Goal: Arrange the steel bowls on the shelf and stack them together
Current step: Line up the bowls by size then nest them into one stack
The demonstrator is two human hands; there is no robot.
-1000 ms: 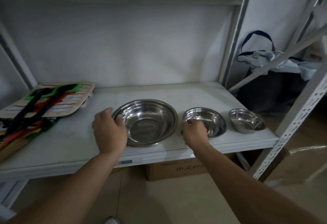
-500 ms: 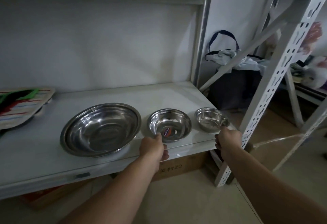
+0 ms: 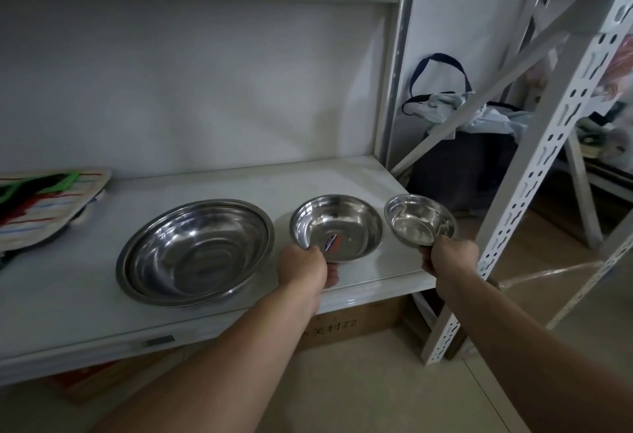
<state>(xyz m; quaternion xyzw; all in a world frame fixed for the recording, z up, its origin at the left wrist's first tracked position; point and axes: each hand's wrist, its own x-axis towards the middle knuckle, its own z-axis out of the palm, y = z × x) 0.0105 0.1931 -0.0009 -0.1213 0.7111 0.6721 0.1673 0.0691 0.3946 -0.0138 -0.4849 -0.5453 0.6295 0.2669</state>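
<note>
Steel medium bowl [image 3: 337, 227] tilted, pinched by left hand [image 3: 303, 270]; small bowl [image 3: 419, 219] (tilted too) gripped by right hand [image 3: 451, 258].

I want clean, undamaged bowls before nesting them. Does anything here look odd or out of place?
No dents or spills show. The medium bowl, gripped by the left hand, has a sticker inside it. The right hand holds the small bowl tilted. The large bowl sits flat.

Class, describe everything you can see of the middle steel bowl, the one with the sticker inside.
The middle steel bowl is round, shiny and shallow, with a thin rolled rim and a red and blue sticker near its bottom. It is empty, open side up, tilted toward the camera. The left hand has a grip on its near rim. It sits between the large bowl and the small bowl.
</note>
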